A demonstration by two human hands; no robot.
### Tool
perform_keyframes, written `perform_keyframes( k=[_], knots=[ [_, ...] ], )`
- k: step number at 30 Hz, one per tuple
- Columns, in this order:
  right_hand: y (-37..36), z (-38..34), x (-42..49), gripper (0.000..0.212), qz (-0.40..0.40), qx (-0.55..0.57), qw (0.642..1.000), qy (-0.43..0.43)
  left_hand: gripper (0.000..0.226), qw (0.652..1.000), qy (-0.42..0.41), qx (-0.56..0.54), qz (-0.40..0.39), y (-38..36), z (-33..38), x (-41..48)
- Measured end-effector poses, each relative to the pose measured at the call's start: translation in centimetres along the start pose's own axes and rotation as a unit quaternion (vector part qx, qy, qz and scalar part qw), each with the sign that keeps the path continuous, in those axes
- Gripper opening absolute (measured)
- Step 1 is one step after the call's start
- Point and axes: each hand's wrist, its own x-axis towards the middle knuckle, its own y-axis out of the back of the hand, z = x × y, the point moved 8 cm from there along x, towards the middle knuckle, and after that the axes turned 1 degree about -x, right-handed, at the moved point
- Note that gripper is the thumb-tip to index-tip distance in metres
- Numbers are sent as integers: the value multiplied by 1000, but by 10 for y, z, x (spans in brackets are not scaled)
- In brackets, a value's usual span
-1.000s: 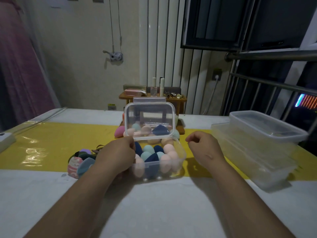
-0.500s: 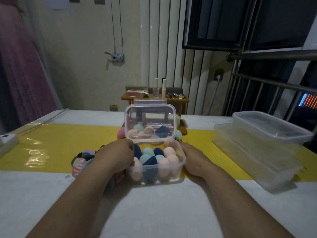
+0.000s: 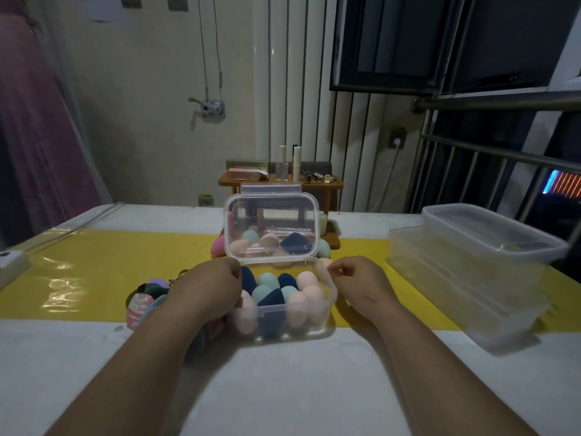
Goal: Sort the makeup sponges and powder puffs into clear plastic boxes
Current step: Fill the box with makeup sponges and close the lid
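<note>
The white surface (image 3: 283, 388) runs wide towards the person, with a glossy yellow strip (image 3: 94, 272) across its middle; open room lies along the near edge between the forearms and on the strip's left stretch. At the right, near that edge of the surface, two large clear boxes (image 3: 465, 287) stand stacked, the upper one set a little askew, and nothing shows inside them. A gap of yellow strip separates them from the small clear box (image 3: 283, 322), which sits at the centre, straddling the strip's near border, its long axis running left to right. Its lid (image 3: 272, 228) stands upright from the far side, inner face towards the person. The left hand (image 3: 207, 287) has its fingers curled over the box's left wall by the rear corner. The right hand (image 3: 361, 284) sits just beside the right rear corner with fingers curled in; whether it has hold of the rim cannot be told. Powder puffs (image 3: 147, 297) lie heaped just left of the box, partly behind the left wrist. Makeup sponges (image 3: 301, 297) in peach, teal and navy fill the box, mostly standing on end, and several more lie behind the lid.
</note>
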Motion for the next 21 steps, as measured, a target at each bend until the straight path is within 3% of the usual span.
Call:
perform_keyframes(
  k=[1,4,7,13,17,19,21],
  knots=[
    [7,1,-1,5,27,4,1000,-12,22,1000,0,1,2,1,0,0],
    [22,2,-4,24,77,25,996,-35,21,1000,1,4,12,2,1,-1],
    [42,-13,-10,26,112,38,993,-25,20,1000,4,3,16,1,0,-2],
    [43,-59,-29,31,12,125,991,46,11,999,0,23,40,4,9,-7],
    [37,-68,-34,32,-20,123,990,67,28,983,-7,96,155,24,15,-15],
    [36,-68,-34,38,-27,100,993,60,26,974,-76,67,203,29,31,-21],
    [35,-68,-34,39,-31,77,995,58,19,963,-197,-40,177,25,55,-30]
  ],
)
